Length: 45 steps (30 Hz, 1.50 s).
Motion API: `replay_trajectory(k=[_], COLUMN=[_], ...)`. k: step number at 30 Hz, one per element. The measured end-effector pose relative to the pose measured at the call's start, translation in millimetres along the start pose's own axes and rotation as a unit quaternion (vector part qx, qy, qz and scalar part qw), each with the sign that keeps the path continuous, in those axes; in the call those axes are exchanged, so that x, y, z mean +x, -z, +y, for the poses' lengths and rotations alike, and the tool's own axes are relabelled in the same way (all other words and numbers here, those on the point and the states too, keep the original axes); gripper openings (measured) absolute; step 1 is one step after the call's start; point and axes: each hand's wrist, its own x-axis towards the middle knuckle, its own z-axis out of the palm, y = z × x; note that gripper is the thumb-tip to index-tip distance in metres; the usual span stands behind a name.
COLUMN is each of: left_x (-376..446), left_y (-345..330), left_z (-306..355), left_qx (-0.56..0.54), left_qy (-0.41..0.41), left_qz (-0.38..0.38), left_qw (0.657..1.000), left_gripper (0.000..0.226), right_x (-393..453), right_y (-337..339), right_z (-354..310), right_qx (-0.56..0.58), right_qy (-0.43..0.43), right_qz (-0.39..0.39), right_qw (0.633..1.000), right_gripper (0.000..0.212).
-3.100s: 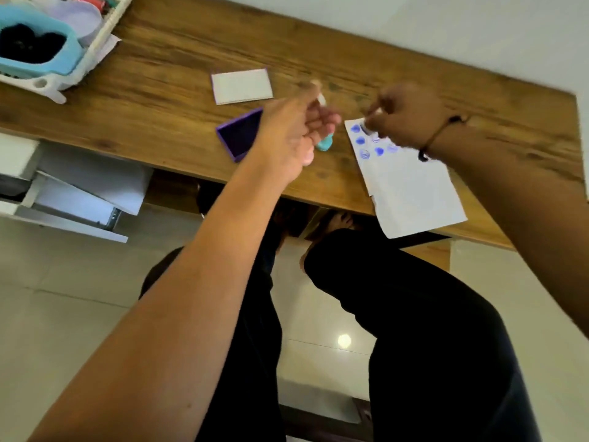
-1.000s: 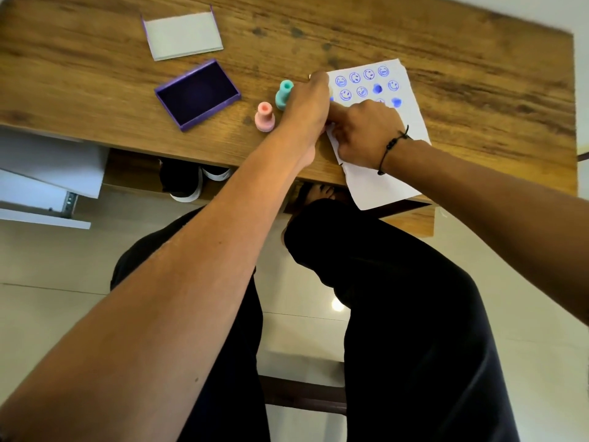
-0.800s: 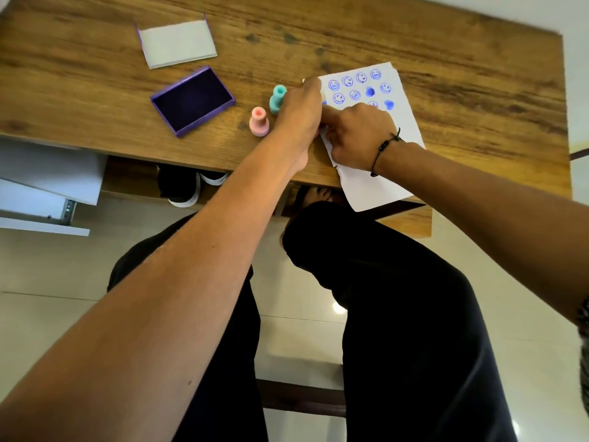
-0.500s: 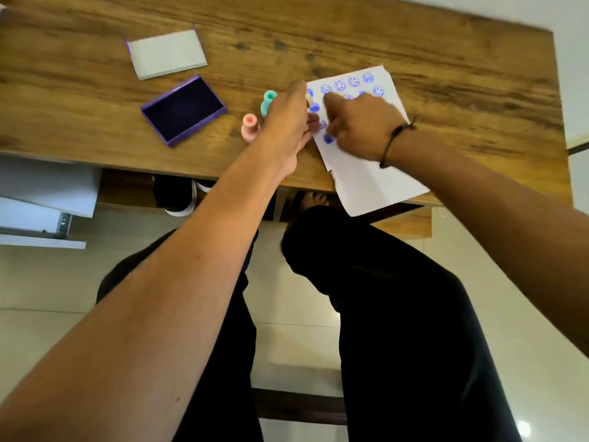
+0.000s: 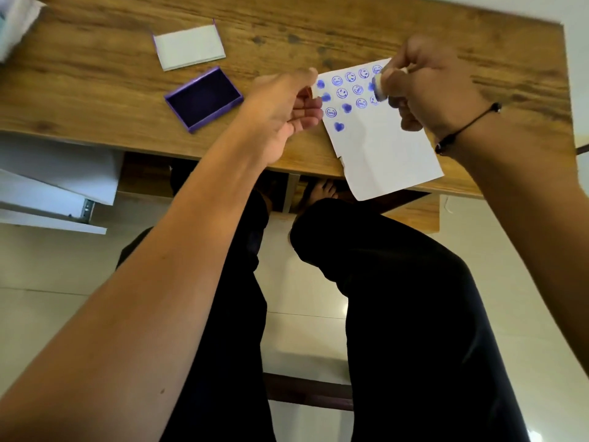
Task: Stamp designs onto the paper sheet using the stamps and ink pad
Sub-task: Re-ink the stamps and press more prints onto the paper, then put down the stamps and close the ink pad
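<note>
The white paper sheet (image 5: 382, 148) lies on the wooden table (image 5: 95, 90), its near end hanging over the front edge. Rows of blue smiley and heart prints fill its far half. My right hand (image 5: 430, 90) is closed on a small white stamp (image 5: 380, 87), held tilted just above the sheet's far right prints, with its blue face turned left. My left hand (image 5: 283, 103) is at the sheet's far left corner, thumb and curled fingers pinching the edge. The open purple ink pad (image 5: 204, 98) sits left of that hand.
The ink pad's white lid (image 5: 189, 47) lies behind the pad. A white tray corner (image 5: 12, 23) shows at the far left. White drawers (image 5: 54, 180) hang under the table's left side. My legs fill the space below the front edge.
My right hand has lifted the stamp off the paper and carried it up and right, uncovering a heart print low on the left. The pink and teal stamps are now hidden behind my left hand.
</note>
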Motion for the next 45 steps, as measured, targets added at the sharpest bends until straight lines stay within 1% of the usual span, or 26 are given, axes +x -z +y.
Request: replay_trajectory(k=[3, 6, 9, 13, 16, 21, 27, 29, 31, 33, 34, 36, 38, 41, 45], left_x=[-10.0, -18.3, -21.8, -19.8, -17.4, -16.1, -13.4, -10.9, -7.6, -3.4, -1.2, 2.1, 3.5, 5.9, 11.1], left_y=[8.4, 10.9, 9.6, 9.4, 11.2, 16.2, 21.0, 23.6, 25.9, 29.1, 31.9, 38.8, 43.9, 48.8, 57.9], left_z=[-2.0, -6.8, -9.7, -9.5, -7.2, -2.9, -5.0, -3.8, -3.0, -2.2, -1.1, 1.4, 4.8, 8.3, 13.3], left_qx=[-0.004, 0.001, -0.002, -0.015, -0.015, 0.005, 0.012, 0.033, 0.126, 0.221, 0.238, 0.22, 0.178, 0.126, 0.082], left_qy=[-0.005, -0.004, -0.01, -0.032, -0.044, -0.04, -0.044, -0.047, -0.053, -0.055, -0.054, -0.063, -0.068, -0.065, -0.068], left_qz=[-0.027, -0.071, -0.097, -0.11, -0.108, -0.095, -0.063, -0.061, -0.038, 0.024, 0.06, 0.102, 0.103, 0.102, 0.113], left_qw=[1.0, 0.997, 0.995, 0.993, 0.993, 0.995, 0.997, 0.996, 0.99, 0.974, 0.968, 0.968, 0.976, 0.985, 0.988], left_gripper=[0.015, 0.007, 0.005, 0.011, 0.011, 0.012, 0.017, 0.021, 0.026, 0.03, 0.03, 0.03, 0.03, 0.029, 0.03], right_x=[-6.8, -13.0, -16.0, -14.3, -11.3, -8.8, -5.2, -1.6, 4.6, 11.3, 15.4, 21.0, 24.7, 25.1, 30.9], right_y=[-5.9, -12.9, -20.8, -27.9, -29.8, -34.9, -48.1, -51.7, -56.5, -65.0, -69.9, -80.5, -89.2, -94.8, -101.7], right_z=[-2.7, -4.8, -6.3, -10.0, -14.3, -21.1, -26.7, -26.8, -24.9, -20.3, -16.7, -9.8, -0.4, 7.3, 10.5], right_qx=[0.068, 0.118, 0.11, 0.107, 0.11, 0.094, 0.032, 0.011, -0.05, -0.146, -0.182, -0.24, -0.3, -0.355, -0.354], right_qy=[0.0, 0.001, 0.002, 0.004, 0.009, 0.014, 0.02, 0.024, 0.031, 0.046, 0.063, 0.083, 0.099, 0.117, 0.109], right_qz=[-0.009, -0.039, -0.06, -0.065, -0.067, -0.074, -0.083, -0.087, -0.098, -0.089, -0.07, -0.041, -0.025, -0.019, -0.022], right_qw=[0.998, 0.992, 0.992, 0.992, 0.992, 0.993, 0.996, 0.996, 0.993, 0.984, 0.979, 0.966, 0.949, 0.927, 0.929], right_gripper=[0.022, 0.024, 0.022, 0.019, 0.019, 0.022, 0.026, 0.026, 0.024, 0.023, 0.019, 0.005, 0.019, 0.024, 0.027])
